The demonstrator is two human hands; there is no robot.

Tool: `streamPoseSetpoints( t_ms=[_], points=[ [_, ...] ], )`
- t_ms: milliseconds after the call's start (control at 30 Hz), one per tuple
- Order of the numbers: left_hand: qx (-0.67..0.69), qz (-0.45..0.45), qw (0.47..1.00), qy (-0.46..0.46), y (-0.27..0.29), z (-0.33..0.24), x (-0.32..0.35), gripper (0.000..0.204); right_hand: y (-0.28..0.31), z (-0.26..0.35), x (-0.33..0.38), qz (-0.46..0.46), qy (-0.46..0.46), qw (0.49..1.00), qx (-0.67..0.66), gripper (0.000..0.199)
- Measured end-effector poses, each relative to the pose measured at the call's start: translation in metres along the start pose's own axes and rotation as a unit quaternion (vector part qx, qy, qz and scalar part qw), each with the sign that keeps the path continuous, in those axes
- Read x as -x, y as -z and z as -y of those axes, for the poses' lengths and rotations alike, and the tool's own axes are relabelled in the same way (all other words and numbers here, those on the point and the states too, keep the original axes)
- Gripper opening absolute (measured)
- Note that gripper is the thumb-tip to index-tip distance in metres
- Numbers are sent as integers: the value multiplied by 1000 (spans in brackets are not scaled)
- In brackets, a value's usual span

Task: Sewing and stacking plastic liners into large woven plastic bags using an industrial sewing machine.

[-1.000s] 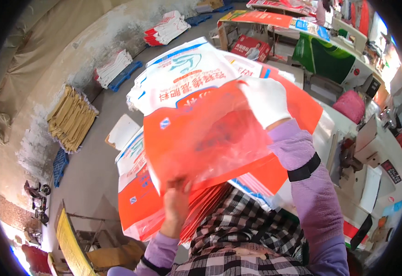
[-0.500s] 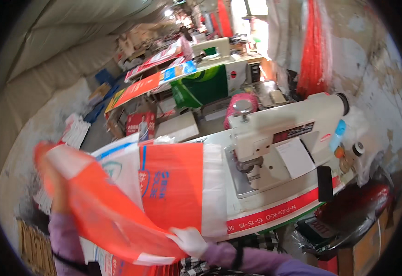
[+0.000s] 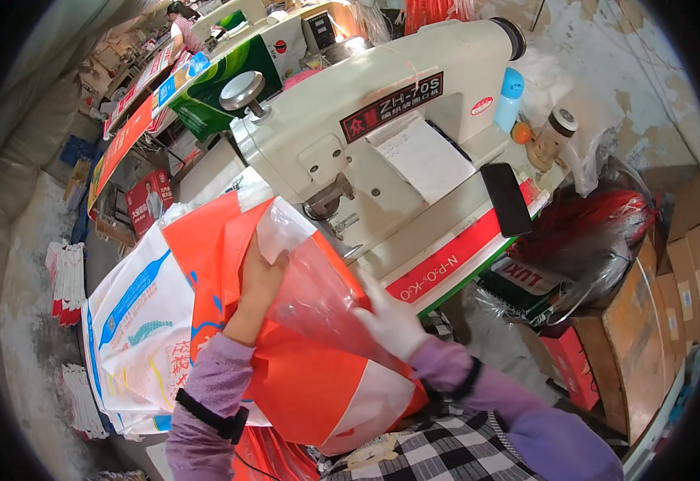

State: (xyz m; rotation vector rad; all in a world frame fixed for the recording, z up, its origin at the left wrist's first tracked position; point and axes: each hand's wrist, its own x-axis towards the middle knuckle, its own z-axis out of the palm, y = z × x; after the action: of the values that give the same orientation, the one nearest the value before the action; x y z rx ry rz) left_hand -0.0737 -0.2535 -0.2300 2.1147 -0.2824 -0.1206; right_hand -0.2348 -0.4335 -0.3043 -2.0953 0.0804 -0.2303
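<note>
An orange and white woven plastic sack [image 3: 306, 393] lies across my lap and the table edge, with a clear plastic liner [image 3: 306, 293] showing at its mouth. My bare left hand [image 3: 258, 289] grips the sack's upper part, its fingers partly hidden by the liner. On the other side of the liner, my right hand [image 3: 394, 321], in a white glove, pinches the sack's edge. Just beyond both hands stands a cream sewing machine [image 3: 294, 152], its needle area [image 3: 330, 200] close to the sack's upper corner. A stack of white printed sacks [image 3: 137, 329] lies to the left.
A black phone [image 3: 505, 200] and a white paper pad [image 3: 422, 156] rest by the machine. Behind them are a blue bottle [image 3: 509, 98] and a jar [image 3: 552, 140]. Cardboard boxes [image 3: 631, 353] stand at right. Another person [image 3: 182, 28] sits far back at left.
My left hand has come in from the far left toward the machine, bringing the orange sack with it. My right hand has moved up along the sack. The view has shifted closer to the machine.
</note>
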Motion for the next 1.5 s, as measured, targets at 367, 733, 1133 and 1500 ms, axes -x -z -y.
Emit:
streamPoseSetpoints(
  t_ms=[367,733,1133,1500],
  points=[
    [-214,285,912,-202,50,61,-51,93,-52,14,38,0,-33,999,-41,62],
    [-233,15,972,-25,-34,13,-18,100,-21,7,-20,0,-15,991,131,54],
    [-231,112,957,-136,-35,66,-21,84,-8,-11,27,20,-34,998,53,58],
    [-125,311,939,-82,-9,14,-31,59,-38,20,-5,41,-94,993,59,63]
  ],
)
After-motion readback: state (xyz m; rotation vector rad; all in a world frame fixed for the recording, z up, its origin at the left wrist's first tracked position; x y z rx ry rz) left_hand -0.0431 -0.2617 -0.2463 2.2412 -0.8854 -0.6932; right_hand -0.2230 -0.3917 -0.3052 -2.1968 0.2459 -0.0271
